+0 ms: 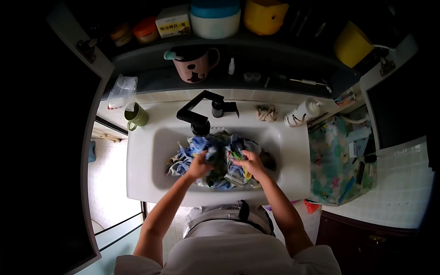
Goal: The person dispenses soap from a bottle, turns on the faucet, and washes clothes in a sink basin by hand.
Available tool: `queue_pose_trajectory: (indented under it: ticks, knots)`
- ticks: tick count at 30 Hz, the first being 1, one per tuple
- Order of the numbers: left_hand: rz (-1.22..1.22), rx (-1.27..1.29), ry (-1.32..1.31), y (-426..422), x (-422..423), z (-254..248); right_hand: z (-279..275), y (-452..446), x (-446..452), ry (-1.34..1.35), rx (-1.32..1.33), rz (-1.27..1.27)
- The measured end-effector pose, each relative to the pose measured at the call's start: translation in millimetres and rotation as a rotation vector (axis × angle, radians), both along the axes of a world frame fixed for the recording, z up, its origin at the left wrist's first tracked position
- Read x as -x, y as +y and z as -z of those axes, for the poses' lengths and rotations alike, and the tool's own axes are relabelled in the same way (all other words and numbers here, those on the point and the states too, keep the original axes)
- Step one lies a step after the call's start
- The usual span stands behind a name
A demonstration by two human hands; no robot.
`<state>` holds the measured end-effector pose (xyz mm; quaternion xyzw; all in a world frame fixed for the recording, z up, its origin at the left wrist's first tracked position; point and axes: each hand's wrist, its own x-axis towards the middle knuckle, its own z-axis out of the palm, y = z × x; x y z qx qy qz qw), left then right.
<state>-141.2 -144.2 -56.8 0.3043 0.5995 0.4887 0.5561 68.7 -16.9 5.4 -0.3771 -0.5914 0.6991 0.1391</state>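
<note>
A heap of wet-looking patterned clothes (220, 176), blue, white, green and yellow, fills much of the white sink basin (160, 137). My left hand (200, 166) is closed on a blue and white garment (200, 145) at the left of the heap; its fingers are slightly blurred. Facing it, my right hand (250, 163) grips a patterned garment (236, 173) with green and yellow parts, thumb pointing inward. Cloth hides some fingertips of both hands. Just above the heap, the black faucet (200, 126) reaches over the basin's back edge.
On the sink's ledge stand a green mug (136, 115), a crumpled beige cloth (266, 112) and a white pump bottle (301, 113). A pink pitcher (195, 66) sits on the dark shelf (151, 75) above. Open cabinet doors flank both sides. A flowered cover (334, 176) lies at right, holding small items.
</note>
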Motion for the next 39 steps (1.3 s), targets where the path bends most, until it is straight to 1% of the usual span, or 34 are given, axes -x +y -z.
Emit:
queue_pose_trajectory:
  ticks: [1,2,4,6,8,9,10,11,12,13,14,15,16,17,18,20,21,23,24,26,28,30,31,32,35,37,38,39]
  knots:
    - [-0.015,0.029,-0.028,2.1,-23.3,-34.9,-5.8,-7.3,0.2,0.0,-0.025,-0.015]
    - [0.128,0.008,0.13,7.1,-36.2,-53.7,-17.8,-14.0,2.4,0.081,0.028,-0.047]
    - [0.306,-0.114,0.294,13.8,-41.9,-41.7,-12.4,-13.1,-5.1,-0.051,-0.169,-0.113]
    - [0.457,-0.016,0.565,24.2,-46.5,-14.7,-13.1,-13.7,-9.2,-0.304,-0.476,-0.185]
    - [0.587,0.129,0.785,29.8,-56.5,-3.0,-10.9,-19.6,-10.7,-0.537,-0.752,-0.261]
    - [0.661,0.186,0.886,30.5,-61.0,0.8,4.0,-21.3,-15.4,-0.612,-0.862,-0.381]
    - [0.732,0.24,0.99,32.0,-64.4,6.9,6.3,-19.2,-15.4,-0.686,-0.974,-0.501]
    - [0.627,0.016,1.114,27.1,-66.2,30.1,5.8,-13.0,-19.7,-0.706,-0.926,-0.558]
    - [0.646,0.099,1.06,31.7,-61.0,3.2,-15.6,-5.9,-17.7,-0.711,-0.823,-0.478]
    - [0.663,0.182,1.006,40.0,-51.5,-50.3,-42.3,4.6,-12.7,-0.713,-0.721,-0.398]
    - [0.682,0.265,0.952,45.1,-44.8,-78.8,-56.1,14.9,-8.7,-0.712,-0.616,-0.317]
    - [0.484,0.118,1.001,42.7,-36.7,-72.7,-49.7,25.3,-6.9,-0.605,-0.807,-0.275]
    - [0.512,0.297,0.989,54.1,-28.7,-89.1,-33.7,35.3,-5.9,-0.494,-0.992,-0.229]
    - [0.37,0.108,1.139,54.9,-22.4,-84.1,-15.6,42.1,-4.5,-0.375,-1.175,-0.181]
    - [0.219,-0.085,1.277,55.9,-15.7,-76.0,5.2,42.8,-1.1,-0.396,-1.193,-0.247]
    - [0.425,-0.007,1.301,61.8,-7.5,-63.3,46.7,33.6,12.8,-0.431,-1.229,-0.385]
    - [0.528,0.036,1.308,63.4,-3.6,-54.8,56.5,25.7,18.4,-0.554,-1.161,-0.451]
    - [0.553,-0.009,1.288,61.0,1.0,-20.5,62.9,14.8,21.4,-0.588,-1.127,-0.493]
    - [0.572,-0.039,1.275,61.0,-0.3,-16.4,66.4,10.5,19.7,-0.604,-1.129,-0.492]
    - [0.689,0.03,1.334,59.9,-6.0,-9.8,71.3,5.7,16.6,-0.63,-1.143,-0.505]
    - [0.852,0.167,1.406,67.7,-11.4,-18.6,79.3,5.4,21.9,-0.646,-1.144,-0.519]
    - [0.92,0.241,1.443,81.7,-11.5,-3.3,93.0,8.8,25.4,-0.677,-1.126,-0.525]
    - [1.012,0.291,1.526,90.9,-14.1,-7.2,102.6,12.4,29.0,-0.694,-1.141,-0.526]
    - [1.104,0.342,1.607,99.0,-18.5,-12.0,111.4,16.0,30.3,-0.754,-1.1,-0.561]
    - [1.167,0.501,1.682,111.0,-29.7,-18.0,110.5,21.3,44.7,-0.929,-0.98,-0.655]
    - [1.085,0.501,1.722,109.4,-31.9,-11.3,111.5,22.0,49.2,-0.963,-0.937,-0.672]
    - [1.046,0.498,1.743,106.0,-33.4,-3.2,111.8,20.9,50.5,-0.982,-0.914,-0.677]
    - [0.874,0.447,1.828,100.1,-32.7,35.8,106.2,21.4,54.1,-1.038,-0.885,-0.706]
